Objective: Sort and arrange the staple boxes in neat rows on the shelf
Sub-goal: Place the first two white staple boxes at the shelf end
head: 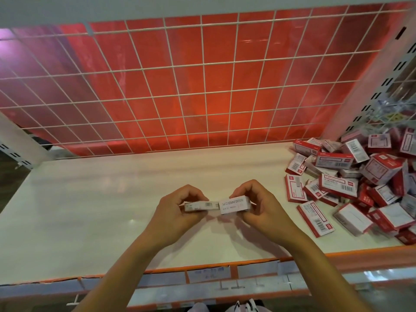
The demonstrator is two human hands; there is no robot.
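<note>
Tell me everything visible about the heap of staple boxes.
The heap of small red-and-white cardboard staple boxes lies jumbled at the right end of the glossy white shelf, by the perforated white side post. Boxes tilt, overlap and face all ways; several show barcode labels. Neither the left hand nor the right hand touches it.

Shelf (90, 210): white glossy board across the lower half of the frame, orange front edge (337, 257) along the bottom. On it: a loose heap of red-and-white staple boxes (360, 188), jumbled at all angles, at right of frame.
</note>
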